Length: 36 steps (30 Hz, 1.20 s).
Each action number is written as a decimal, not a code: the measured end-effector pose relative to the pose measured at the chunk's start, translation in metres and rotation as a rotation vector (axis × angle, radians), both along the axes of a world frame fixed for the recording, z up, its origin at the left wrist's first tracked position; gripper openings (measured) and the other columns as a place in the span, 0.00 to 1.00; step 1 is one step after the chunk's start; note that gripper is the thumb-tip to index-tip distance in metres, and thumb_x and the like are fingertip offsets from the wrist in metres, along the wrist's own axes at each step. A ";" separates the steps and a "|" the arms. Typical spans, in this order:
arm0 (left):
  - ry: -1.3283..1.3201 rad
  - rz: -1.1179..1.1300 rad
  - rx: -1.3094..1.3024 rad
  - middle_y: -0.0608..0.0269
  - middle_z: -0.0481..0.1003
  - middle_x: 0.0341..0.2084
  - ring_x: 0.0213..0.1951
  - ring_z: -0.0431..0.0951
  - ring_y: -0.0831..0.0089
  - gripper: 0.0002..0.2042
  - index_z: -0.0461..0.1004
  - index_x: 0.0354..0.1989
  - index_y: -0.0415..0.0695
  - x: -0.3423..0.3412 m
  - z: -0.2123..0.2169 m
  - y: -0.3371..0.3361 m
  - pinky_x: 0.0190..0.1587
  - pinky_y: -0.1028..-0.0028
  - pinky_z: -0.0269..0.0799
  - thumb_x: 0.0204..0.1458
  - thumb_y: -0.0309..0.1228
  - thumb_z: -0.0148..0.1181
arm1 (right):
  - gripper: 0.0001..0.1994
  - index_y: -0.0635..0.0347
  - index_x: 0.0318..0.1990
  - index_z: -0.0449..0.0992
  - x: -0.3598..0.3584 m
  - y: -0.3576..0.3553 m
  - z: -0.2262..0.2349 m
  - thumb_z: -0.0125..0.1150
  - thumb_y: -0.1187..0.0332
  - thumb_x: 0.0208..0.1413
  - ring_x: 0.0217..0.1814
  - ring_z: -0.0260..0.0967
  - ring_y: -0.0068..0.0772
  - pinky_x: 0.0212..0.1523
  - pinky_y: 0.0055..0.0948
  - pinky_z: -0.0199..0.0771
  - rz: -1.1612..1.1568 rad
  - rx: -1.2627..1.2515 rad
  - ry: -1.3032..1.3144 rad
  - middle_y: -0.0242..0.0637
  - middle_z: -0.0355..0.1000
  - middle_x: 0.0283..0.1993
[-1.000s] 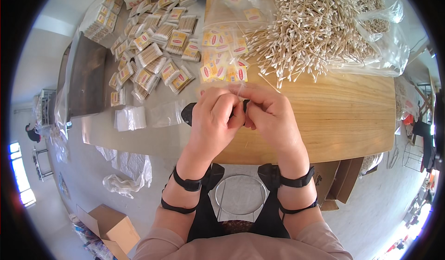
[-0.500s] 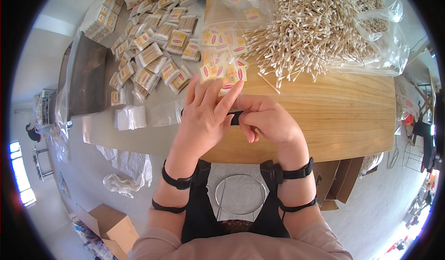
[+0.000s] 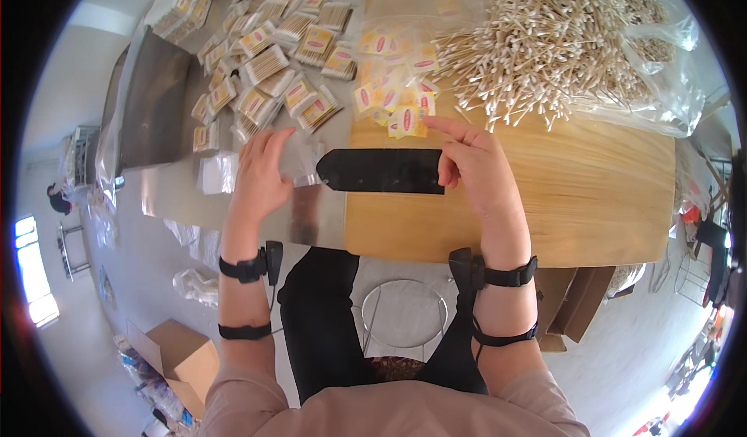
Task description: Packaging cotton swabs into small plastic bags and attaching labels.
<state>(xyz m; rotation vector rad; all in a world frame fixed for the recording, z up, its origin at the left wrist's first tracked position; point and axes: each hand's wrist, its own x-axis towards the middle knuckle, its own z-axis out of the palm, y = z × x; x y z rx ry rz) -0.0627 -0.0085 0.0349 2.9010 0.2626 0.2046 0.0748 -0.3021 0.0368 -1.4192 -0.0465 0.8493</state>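
Note:
A flat black strip-like holder [image 3: 381, 171], rounded at its left end, lies across the seam between the grey and wooden tabletops. My right hand [image 3: 478, 164] is at its square right end, with the thumb and curled fingers by that edge. Its index finger stretches to the edge of the yellow-and-white printed cards [image 3: 407, 122]. My left hand [image 3: 263, 179] is over the grey top, thumb and fingers apart, beside a clear plastic bag [image 3: 305, 161]. Whether the fingertips touch that bag I cannot tell.
Filled packs of cotton swabs [image 3: 264, 65] lie heaped at the far left. A big pile of loose cotton swabs [image 3: 537, 48] spills from a clear sack [image 3: 661, 98] at the far right. Small clear bags [image 3: 218, 174] are left of my left hand. A stool [image 3: 405, 312] stands below.
My hands have moved apart, the left one leftward to the clear bag. The black holder, mostly hidden before, now shows whole. The view has shifted slightly.

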 end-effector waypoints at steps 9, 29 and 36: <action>0.294 -0.113 -0.045 0.55 0.67 0.55 0.62 0.62 0.52 0.35 0.67 0.58 0.47 -0.004 -0.008 0.015 0.66 0.61 0.57 0.34 0.17 0.61 | 0.18 0.61 0.55 0.75 -0.004 0.010 0.001 0.47 0.77 0.58 0.19 0.66 0.18 0.21 0.20 0.66 -0.120 -0.178 -0.186 0.29 0.68 0.20; 0.077 -0.238 -0.106 0.50 0.56 0.68 0.69 0.53 0.48 0.30 0.59 0.67 0.44 -0.020 -0.060 0.012 0.68 0.48 0.45 0.56 0.41 0.57 | 0.15 0.62 0.52 0.75 -0.003 0.005 -0.002 0.50 0.76 0.59 0.21 0.67 0.17 0.24 0.21 0.67 -0.141 -0.153 -0.262 0.28 0.67 0.21; -0.351 -0.327 -0.272 0.50 0.73 0.51 0.53 0.73 0.51 0.19 0.70 0.51 0.37 0.059 -0.004 -0.051 0.56 0.61 0.69 0.49 0.26 0.63 | 0.15 0.62 0.52 0.75 0.004 -0.005 -0.002 0.50 0.76 0.59 0.22 0.67 0.17 0.26 0.20 0.68 -0.177 -0.143 -0.253 0.28 0.67 0.21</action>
